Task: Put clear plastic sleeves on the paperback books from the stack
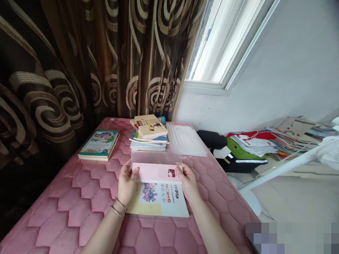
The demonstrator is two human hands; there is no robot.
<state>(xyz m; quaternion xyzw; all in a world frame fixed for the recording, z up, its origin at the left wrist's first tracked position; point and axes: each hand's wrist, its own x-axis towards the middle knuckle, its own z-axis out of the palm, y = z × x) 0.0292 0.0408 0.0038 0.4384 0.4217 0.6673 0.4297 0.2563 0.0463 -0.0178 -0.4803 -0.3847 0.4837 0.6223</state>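
Note:
A book with a white and yellow cover lies in front of me on the pink quilted mattress, cartoon figures and Chinese print on its face. Across its far end is a pink printed flap. A clear plastic book cover extends beyond the flap and past the book's near edge. My left hand, with two bangles at the wrist, pinches the plastic and flap at the left edge. At the right edge my right hand does the same, thumb on top. Fingers underneath are partly hidden.
Beyond the hands stands a stack of books, beside clear plastic sheets. A green-bordered book lies at the left. Right of the mattress are a black and green bag, piled papers and a white fan.

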